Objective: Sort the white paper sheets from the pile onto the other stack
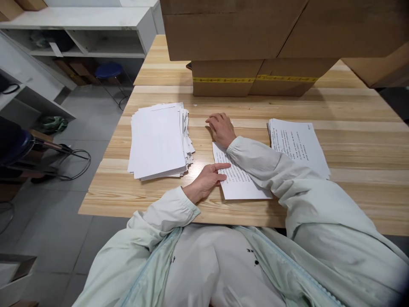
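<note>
A printed sheet of paper [243, 187] lies on the wooden table in front of me, partly covered by my right forearm. My left hand [206, 181] is at its left edge, index finger and thumb over the print; the other fingers are hidden, and the hand appears to hold this edge. Just beyond the sheet's far edge, my right hand [221, 129] rests above the tabletop, fingers loosely bent and pointing left, with nothing visible in it. To the left sits a thick, uneven stack of white paper [158, 143]. Further printed sheets [298, 145] lie to the right, behind my right arm.
Large cardboard boxes [230, 76] with yellow tape stand stacked at the back of the wooden table [108, 187]. Left of the table are a blue stool [109, 70], white shelving [79, 19] and another stool with a metal ring base [75, 164].
</note>
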Available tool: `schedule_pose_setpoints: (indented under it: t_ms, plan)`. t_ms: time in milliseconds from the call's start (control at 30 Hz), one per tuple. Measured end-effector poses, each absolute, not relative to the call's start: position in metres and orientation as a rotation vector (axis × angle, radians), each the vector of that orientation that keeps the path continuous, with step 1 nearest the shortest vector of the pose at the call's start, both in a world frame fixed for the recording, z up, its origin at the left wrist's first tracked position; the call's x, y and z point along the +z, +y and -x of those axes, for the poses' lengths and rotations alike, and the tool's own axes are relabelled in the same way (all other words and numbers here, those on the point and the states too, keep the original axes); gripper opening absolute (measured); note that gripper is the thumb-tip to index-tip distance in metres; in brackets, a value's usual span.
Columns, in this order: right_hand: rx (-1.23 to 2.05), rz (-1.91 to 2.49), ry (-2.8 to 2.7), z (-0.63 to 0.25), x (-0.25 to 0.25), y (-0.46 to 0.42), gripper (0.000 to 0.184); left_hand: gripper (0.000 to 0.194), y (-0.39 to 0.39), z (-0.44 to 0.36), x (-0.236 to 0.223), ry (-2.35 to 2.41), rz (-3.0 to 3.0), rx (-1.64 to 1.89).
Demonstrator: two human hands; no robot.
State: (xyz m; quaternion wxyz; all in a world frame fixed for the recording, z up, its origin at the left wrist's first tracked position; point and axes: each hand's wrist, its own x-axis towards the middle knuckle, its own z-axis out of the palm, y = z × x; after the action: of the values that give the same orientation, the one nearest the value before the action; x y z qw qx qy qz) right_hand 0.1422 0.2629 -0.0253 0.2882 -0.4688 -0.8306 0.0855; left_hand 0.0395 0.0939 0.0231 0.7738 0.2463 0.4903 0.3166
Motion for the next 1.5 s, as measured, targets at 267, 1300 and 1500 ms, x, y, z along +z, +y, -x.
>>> schedule_pose_setpoints:
  t_ms: [267, 1300, 1500]
  plan:
    - [0.206, 1.283, -2.017, -0.201, 0.056, 0.223, 0.044, 0.047, 0.057, -0.025, 0.032, 0.988, -0.527, 0.664]
    - [0.673, 1.098, -1.39, -0.213, -0.012, 0.083, 0.034, 0.03, 0.074, -0.009, 0.028, 1.104, -1.363, 1.307]
    - [0.36, 1.475, -1.297, -0.262, 0.019, 0.09, 0.034, 0.036, 0.068, -0.019, 0.042, 1.005, -1.359, 1.341]
